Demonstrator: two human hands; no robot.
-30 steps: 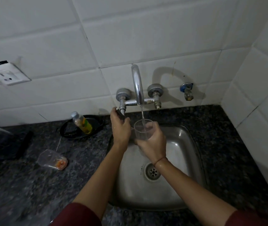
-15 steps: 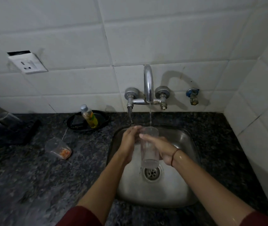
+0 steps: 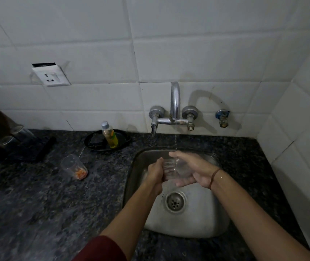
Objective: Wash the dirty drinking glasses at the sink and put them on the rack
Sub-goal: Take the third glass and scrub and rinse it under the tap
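A clear drinking glass (image 3: 176, 169) lies nearly on its side between my hands, over the steel sink (image 3: 203, 221). My right hand (image 3: 197, 171) cups it from the right with fingers curled round it. My left hand (image 3: 155, 174) grips its left end. A thin stream of water falls from the chrome tap (image 3: 175, 102) onto the glass. A second glass (image 3: 73, 167) with orange residue at its bottom lies tipped on the dark stone counter (image 3: 37, 204), left of the sink.
A small bottle of yellow liquid (image 3: 110, 135) stands in a black dish (image 3: 93, 141) behind the sink's left corner. Dark objects with steel tumblers (image 3: 21, 132) sit at the far left. A wall socket (image 3: 50, 75) is above them. White tiled walls close the back and right.
My left hand left the tap handle and came onto the glass. The glass went from upright under the stream to nearly lying on its side, lower over the sink. The view pulled back.
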